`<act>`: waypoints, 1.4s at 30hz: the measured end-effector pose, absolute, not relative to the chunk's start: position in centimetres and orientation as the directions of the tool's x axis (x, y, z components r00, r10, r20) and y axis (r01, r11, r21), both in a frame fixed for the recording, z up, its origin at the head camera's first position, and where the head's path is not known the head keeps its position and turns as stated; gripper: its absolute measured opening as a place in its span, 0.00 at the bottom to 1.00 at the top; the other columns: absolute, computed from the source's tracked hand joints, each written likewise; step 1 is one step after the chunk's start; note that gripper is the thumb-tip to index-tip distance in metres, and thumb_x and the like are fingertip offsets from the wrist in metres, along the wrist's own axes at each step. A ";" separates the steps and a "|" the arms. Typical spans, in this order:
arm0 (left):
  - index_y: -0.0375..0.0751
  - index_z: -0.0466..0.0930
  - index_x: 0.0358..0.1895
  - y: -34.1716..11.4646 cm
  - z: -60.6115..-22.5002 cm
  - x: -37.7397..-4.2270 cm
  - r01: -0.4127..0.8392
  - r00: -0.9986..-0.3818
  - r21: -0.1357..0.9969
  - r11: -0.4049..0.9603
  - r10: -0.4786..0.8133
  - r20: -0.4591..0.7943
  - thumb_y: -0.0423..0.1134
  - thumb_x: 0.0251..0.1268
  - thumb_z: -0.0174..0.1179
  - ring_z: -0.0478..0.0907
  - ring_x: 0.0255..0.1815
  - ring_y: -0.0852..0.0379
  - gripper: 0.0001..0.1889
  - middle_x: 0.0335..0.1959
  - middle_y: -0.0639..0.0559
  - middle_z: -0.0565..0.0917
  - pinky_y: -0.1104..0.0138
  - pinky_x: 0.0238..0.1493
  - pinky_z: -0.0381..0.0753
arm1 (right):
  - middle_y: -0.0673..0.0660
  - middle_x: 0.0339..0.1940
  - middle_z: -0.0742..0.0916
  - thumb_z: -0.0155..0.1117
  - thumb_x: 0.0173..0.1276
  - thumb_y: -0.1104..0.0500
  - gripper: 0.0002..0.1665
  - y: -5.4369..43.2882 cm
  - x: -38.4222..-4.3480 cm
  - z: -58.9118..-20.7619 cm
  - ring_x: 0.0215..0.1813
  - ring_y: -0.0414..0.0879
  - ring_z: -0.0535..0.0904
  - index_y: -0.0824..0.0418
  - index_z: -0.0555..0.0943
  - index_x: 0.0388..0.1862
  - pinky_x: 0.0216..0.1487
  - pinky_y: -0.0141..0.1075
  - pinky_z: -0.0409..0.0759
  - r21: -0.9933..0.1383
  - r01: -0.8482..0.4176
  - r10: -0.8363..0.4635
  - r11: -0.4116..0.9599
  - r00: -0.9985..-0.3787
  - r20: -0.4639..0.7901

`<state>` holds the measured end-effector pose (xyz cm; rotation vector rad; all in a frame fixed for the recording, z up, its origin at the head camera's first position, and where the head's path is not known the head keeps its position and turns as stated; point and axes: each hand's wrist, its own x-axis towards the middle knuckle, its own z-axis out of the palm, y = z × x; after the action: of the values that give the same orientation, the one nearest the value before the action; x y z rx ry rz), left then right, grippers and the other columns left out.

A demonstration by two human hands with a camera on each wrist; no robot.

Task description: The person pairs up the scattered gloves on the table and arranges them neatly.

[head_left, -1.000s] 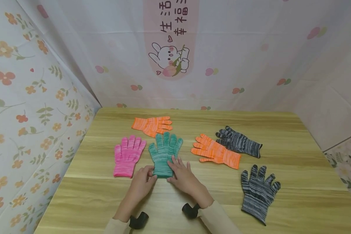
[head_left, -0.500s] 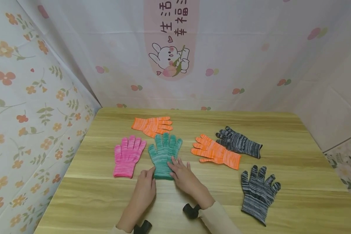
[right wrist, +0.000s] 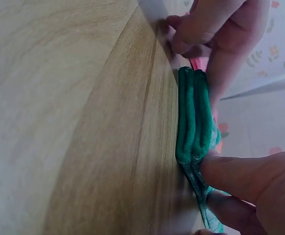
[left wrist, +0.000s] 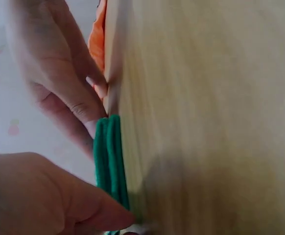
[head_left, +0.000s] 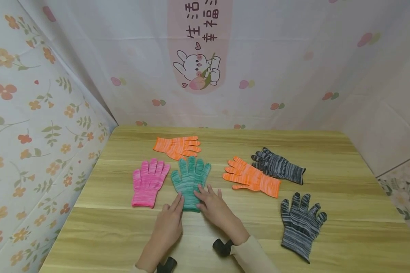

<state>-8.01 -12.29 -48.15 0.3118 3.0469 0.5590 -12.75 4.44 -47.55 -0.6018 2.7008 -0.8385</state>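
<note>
Two green knit gloves (head_left: 188, 178) lie flat, one on top of the other, fingers pointing away from me; both layered cuffs (right wrist: 194, 115) show edge-on in the right wrist view. My left hand (head_left: 168, 223) touches the left edge of the cuffs with extended fingers. On the right side, my right hand (head_left: 216, 206) rests with spread fingers over the cuff and lower palm. In the left wrist view, the green cuffs (left wrist: 110, 156) sit between my two hands. A pink glove (head_left: 151, 182) lies just left of the green pair.
An orange glove (head_left: 177, 147) lies behind the green fingertips. Another orange glove (head_left: 253, 176) at right overlaps a black-and-grey glove (head_left: 283, 167). A second black-and-grey glove (head_left: 302, 225) lies nearer at right. Patterned cloths surround the wooden table (head_left: 99, 235) at the back and sides.
The green gloves have slid slightly left and toward me. My left hand has gone from the cuff's corner to lying along its left edge; my right hand stays on the gloves.
</note>
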 end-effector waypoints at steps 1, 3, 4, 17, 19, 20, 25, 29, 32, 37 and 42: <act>0.32 0.69 0.63 -12.3 -48.1 -8.1 0.191 -0.978 0.352 0.916 0.206 -0.005 0.31 0.63 0.53 0.72 0.35 0.51 0.23 0.67 0.43 0.68 0.68 0.25 0.69 | 0.60 0.70 0.67 0.58 0.67 0.56 0.27 4.4 -12.8 -47.6 0.73 0.64 0.54 0.60 0.71 0.64 0.64 0.68 0.50 -0.585 -0.311 -0.454 0.749 -0.884 -0.111; 0.32 0.69 0.62 -12.4 -47.8 -8.3 0.190 -0.978 0.353 0.916 0.209 -0.015 0.31 0.63 0.52 0.72 0.33 0.50 0.23 0.66 0.43 0.69 0.67 0.24 0.69 | 0.60 0.70 0.67 0.58 0.66 0.56 0.27 4.4 -12.8 -47.6 0.72 0.64 0.54 0.60 0.71 0.64 0.64 0.68 0.50 -0.588 -0.312 -0.455 0.747 -0.884 -0.109; 0.32 0.70 0.62 -12.4 -47.8 -8.4 0.187 -0.979 0.354 0.917 0.203 -0.009 0.32 0.63 0.52 0.71 0.32 0.51 0.22 0.65 0.43 0.70 0.67 0.24 0.69 | 0.60 0.70 0.67 0.58 0.66 0.56 0.27 4.5 -12.8 -47.6 0.72 0.64 0.54 0.60 0.71 0.64 0.64 0.68 0.50 -0.589 -0.311 -0.455 0.746 -0.884 -0.109; 0.30 0.74 0.56 -12.4 -47.7 -11.8 0.224 -0.973 0.238 0.945 0.205 0.102 0.43 0.64 0.56 0.71 0.47 0.39 0.23 0.60 0.37 0.73 0.52 0.42 0.77 | 0.60 0.70 0.66 0.59 0.66 0.57 0.27 4.5 -13.1 -47.8 0.72 0.65 0.54 0.61 0.72 0.64 0.65 0.67 0.51 -0.599 -0.308 -0.462 0.739 -0.879 -0.119; 0.31 0.73 0.58 -12.3 -47.6 -12.0 0.211 -0.977 0.228 0.951 0.198 0.079 0.43 0.62 0.58 0.71 0.51 0.38 0.25 0.61 0.38 0.72 0.49 0.45 0.76 | 0.61 0.70 0.66 0.59 0.66 0.57 0.27 4.5 -13.1 -47.7 0.72 0.65 0.54 0.61 0.72 0.64 0.64 0.67 0.51 -0.601 -0.309 -0.464 0.737 -0.878 -0.116; 0.32 0.71 0.60 -12.3 -47.5 -12.0 0.205 -0.979 0.224 0.953 0.197 0.059 0.44 0.62 0.59 0.70 0.54 0.38 0.26 0.62 0.39 0.71 0.49 0.46 0.76 | 0.61 0.70 0.66 0.59 0.66 0.57 0.27 4.5 -13.1 -47.7 0.72 0.65 0.54 0.61 0.72 0.63 0.65 0.67 0.51 -0.603 -0.308 -0.463 0.736 -0.879 -0.116; 0.31 0.65 0.65 -12.4 -47.3 -11.4 0.210 -0.976 0.210 0.955 0.217 -0.010 0.45 0.63 0.57 0.67 0.61 0.36 0.30 0.66 0.39 0.68 0.47 0.50 0.75 | 0.61 0.70 0.67 0.60 0.65 0.56 0.27 4.5 -13.1 -47.7 0.72 0.65 0.55 0.61 0.73 0.62 0.64 0.67 0.52 -0.603 -0.309 -0.461 0.736 -0.880 -0.111; 0.32 0.64 0.66 -12.4 -47.2 -11.3 0.209 -0.974 0.199 0.958 0.223 -0.051 0.47 0.65 0.55 0.62 0.65 0.33 0.31 0.68 0.40 0.66 0.45 0.56 0.71 | 0.61 0.70 0.67 0.60 0.65 0.56 0.27 4.6 -13.0 -47.7 0.72 0.65 0.55 0.62 0.73 0.62 0.64 0.68 0.52 -0.597 -0.314 -0.459 0.739 -0.882 -0.104; 0.32 0.64 0.66 -12.5 -47.4 -11.6 0.202 -0.973 0.200 0.959 0.220 -0.068 0.48 0.64 0.55 0.61 0.66 0.32 0.32 0.68 0.39 0.65 0.44 0.58 0.69 | 0.62 0.70 0.66 0.60 0.66 0.56 0.26 4.9 -12.9 -47.9 0.72 0.65 0.54 0.63 0.73 0.62 0.64 0.68 0.50 -0.631 -0.321 -0.475 0.706 -0.876 -0.085; 0.29 0.65 0.64 -12.6 -47.6 -12.2 0.178 -0.977 0.262 0.949 0.201 -0.064 0.46 0.61 0.58 0.60 0.65 0.32 0.32 0.67 0.37 0.65 0.42 0.58 0.67 | 0.62 0.68 0.70 0.59 0.66 0.60 0.21 7.3 -12.9 -48.1 0.71 0.60 0.61 0.63 0.76 0.58 0.68 0.59 0.54 -0.790 -0.258 -0.442 0.555 -0.897 -0.018; 0.26 0.66 0.62 -11.7 -47.3 -12.6 0.176 -0.979 0.349 0.921 0.199 -0.033 0.40 0.60 0.57 0.60 0.66 0.34 0.29 0.65 0.34 0.65 0.45 0.65 0.62 | 0.58 0.60 0.79 0.60 0.65 0.60 0.17 11.3 -12.9 -46.8 0.64 0.55 0.71 0.60 0.80 0.53 0.64 0.52 0.67 -0.809 -0.166 -0.243 0.564 -0.970 0.030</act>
<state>-12.58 -11.70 -47.29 0.2945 3.0125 0.5372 -12.85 11.28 -46.78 -0.3540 2.7021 -1.3840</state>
